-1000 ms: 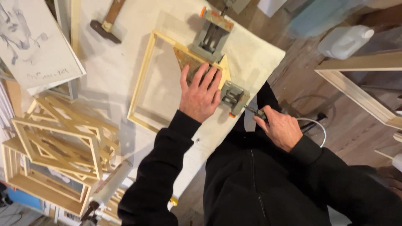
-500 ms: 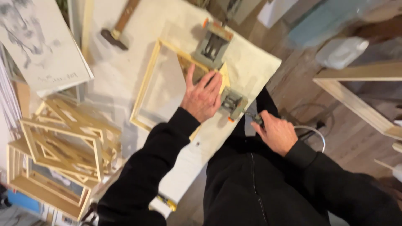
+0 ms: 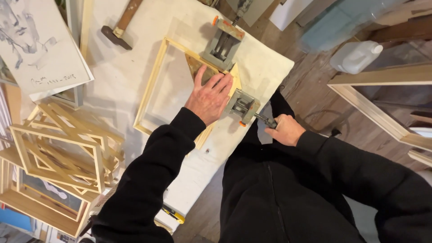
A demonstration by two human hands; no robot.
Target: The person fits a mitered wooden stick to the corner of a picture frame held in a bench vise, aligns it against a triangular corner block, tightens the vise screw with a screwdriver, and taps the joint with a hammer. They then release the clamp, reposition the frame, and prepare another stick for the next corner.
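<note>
Pale wooden frame (image 3: 155, 85) flat; corner seemingly in grey clamp (image 3: 234, 81).

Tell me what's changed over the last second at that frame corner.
Little: the right hand stays closed on the clamp's screw handle, and the left hand still presses flat on the wooden frame at the corner clamp. Only the camera view shifted slightly; the hammer is unmoved.

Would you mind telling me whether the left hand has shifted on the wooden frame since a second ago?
No. The left hand stays pressed flat on the wooden frame corner, right beside the grey corner clamp, as before; only the camera view has shifted.
</note>
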